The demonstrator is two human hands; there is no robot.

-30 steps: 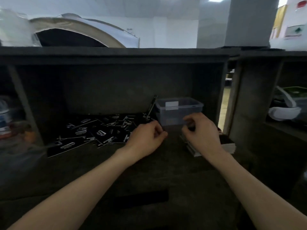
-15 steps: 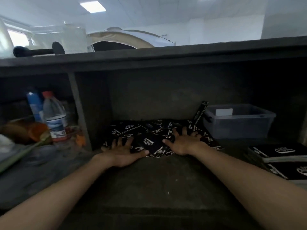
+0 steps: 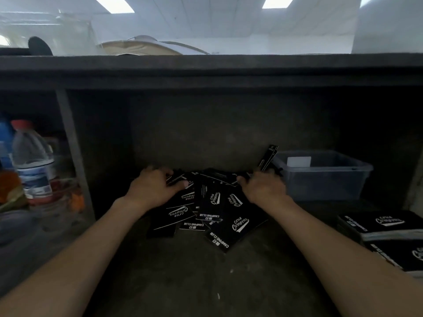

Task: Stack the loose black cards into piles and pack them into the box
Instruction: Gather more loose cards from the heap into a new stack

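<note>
The loose black cards [image 3: 212,209], glossy rectangles printed with white lettering, lie in a rough overlapping heap on the dark grey shelf floor [image 3: 206,277], at the back of a recess under a thick dark top board [image 3: 206,67]. The left hand [image 3: 152,188] lies on the far left edge of the heap. Its fingers curl over several cards and its thumb presses down on them from the near side, so it grips a few. The right hand [image 3: 261,191] sits on the far right edge of the heap with its knuckles bent and its thumb lying on the cards. Its fingertips are hidden behind the hand, so I cannot tell whether it holds any. The near part of the heap lies uncovered between the two forearms.

Just right of the heap stands a clear plastic box [image 3: 320,177], rectangular and low, with a white label [image 3: 298,161] on its back wall. One single black card [image 3: 267,156] stands tilted at the heap's far right corner, against the box's left end and just beyond the right hand. Well to the right of the heap and nearer the camera, squared-up card piles [image 3: 377,225] lie flat. Left of the heap a grey upright divider [image 3: 73,152] closes the recess, and beyond it stands a clear water bottle [image 3: 32,161] with a red cap.
</note>
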